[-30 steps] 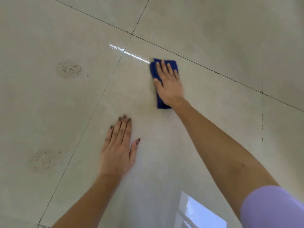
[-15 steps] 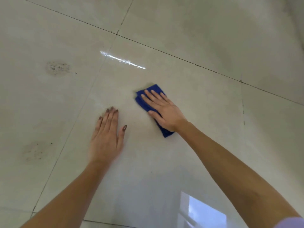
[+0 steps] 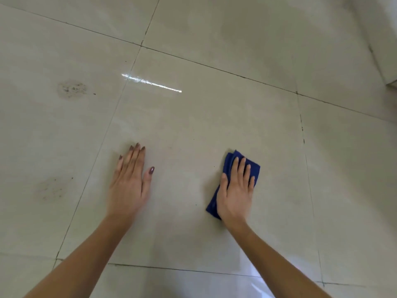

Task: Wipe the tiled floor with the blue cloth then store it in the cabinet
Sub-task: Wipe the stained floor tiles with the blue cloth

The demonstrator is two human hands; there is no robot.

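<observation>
Pressing the blue cloth [image 3: 253, 168] flat, right hand [image 3: 235, 193] on tiled floor [image 3: 193, 117].

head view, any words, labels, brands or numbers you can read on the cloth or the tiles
None: no word, label, number or sign shows anywhere in this view.
The blue cloth under the right hand is plain, with no tag showing.
The tiled floor bears only grout lines, a glare streak and dirty smudges, no print.
</observation>
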